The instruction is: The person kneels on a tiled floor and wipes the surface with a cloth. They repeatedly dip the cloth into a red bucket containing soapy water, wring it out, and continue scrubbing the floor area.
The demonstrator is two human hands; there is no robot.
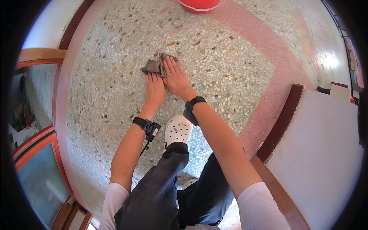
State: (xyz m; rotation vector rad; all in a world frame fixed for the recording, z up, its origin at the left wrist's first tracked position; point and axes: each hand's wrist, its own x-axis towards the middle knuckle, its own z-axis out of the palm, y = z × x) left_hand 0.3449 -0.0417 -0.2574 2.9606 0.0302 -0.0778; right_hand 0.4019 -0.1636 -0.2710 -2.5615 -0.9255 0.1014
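A crumpled grey-brown cloth (152, 66) lies on the terrazzo floor (115, 86) ahead of my feet. My right hand (176, 77) rests flat on its right part, fingers extended and close together. Beside it, my left hand (155, 87) has its fingertips at the lower edge of the cloth, palm down. The two hands are side by side at the cloth. Whether the fingers grip any fabric cannot be told. Each wrist wears a black strap; the left one carries a small device with a cable.
A red plastic basin (199, 5) stands on the floor at the top. My white clog (178, 130) is just below my hands. A wood-framed glass door (43, 181) borders the left. A white wall with dark red skirting (283, 123) rises at the right.
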